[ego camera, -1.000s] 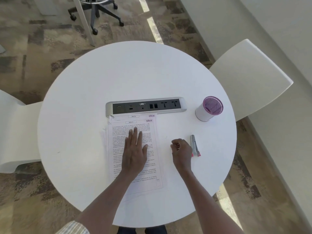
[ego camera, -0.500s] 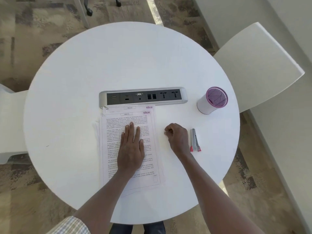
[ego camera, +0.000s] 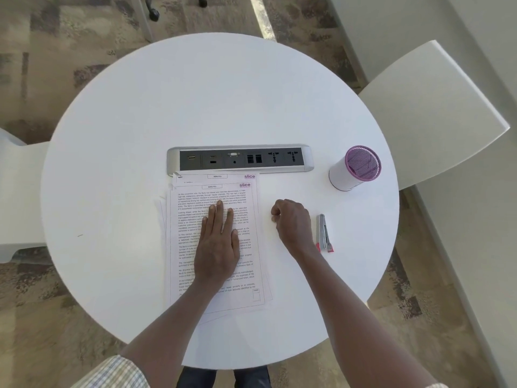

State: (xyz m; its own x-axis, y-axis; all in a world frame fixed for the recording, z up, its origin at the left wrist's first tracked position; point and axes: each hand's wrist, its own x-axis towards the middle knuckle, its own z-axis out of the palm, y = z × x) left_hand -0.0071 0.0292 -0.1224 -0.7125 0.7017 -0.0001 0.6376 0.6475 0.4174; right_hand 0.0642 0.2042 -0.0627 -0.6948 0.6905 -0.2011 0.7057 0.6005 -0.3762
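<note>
A loose stack of printed sheets [ego camera: 249, 197] lies on the round white table [ego camera: 112, 191], just in front of the socket strip. My left hand [ego camera: 218, 247] rests flat on the top sheet, fingers straight and together. To the right of the papers, my right hand [ego camera: 293, 222] sits on the bare tabletop with its fingers curled under; I see nothing in it. A small grey stapler [ego camera: 324, 233] with pink ends lies just right of that hand, not touched.
A grey socket strip [ego camera: 240, 159] is set into the table's middle. A white pen cup [ego camera: 354, 169] with a purple mesh rim stands at the right. White chairs stand at the right [ego camera: 430, 113] and left [ego camera: 16, 197].
My right hand has slid left, away from the stapler and toward the papers. The left hand has stayed flat on the sheets. The view has shifted slightly.
</note>
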